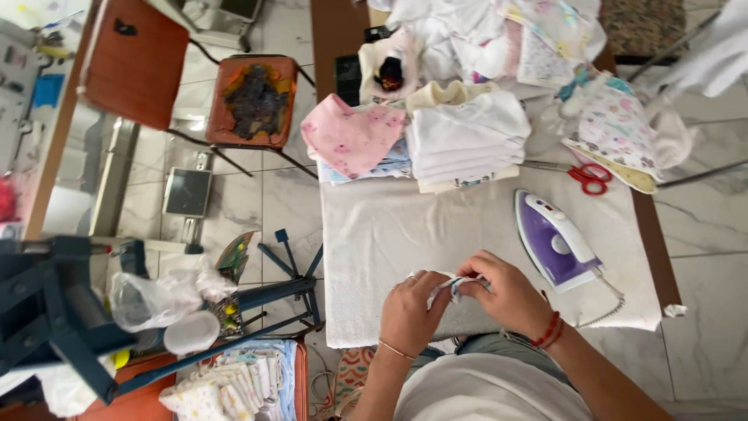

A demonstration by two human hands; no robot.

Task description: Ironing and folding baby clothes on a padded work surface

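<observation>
My left hand (411,310) and my right hand (505,292) both pinch a small crumpled white cloth piece with a blue edge (454,286) at the near edge of a white padded ironing cloth (405,226). The hands sit close together, fingers closed on the fabric. A purple and white iron (555,240) lies flat just to the right of my right hand, its coiled cord (608,304) trailing toward the table's edge.
Folded white garments (466,139) and a pink folded piece (352,136) are stacked at the far side. Red-handled scissors (586,176) lie beside more patterned fabric (615,125). Left of the table stand a worn stool (255,100), a blue metal frame (54,304) and a pile of folded cloths (234,382).
</observation>
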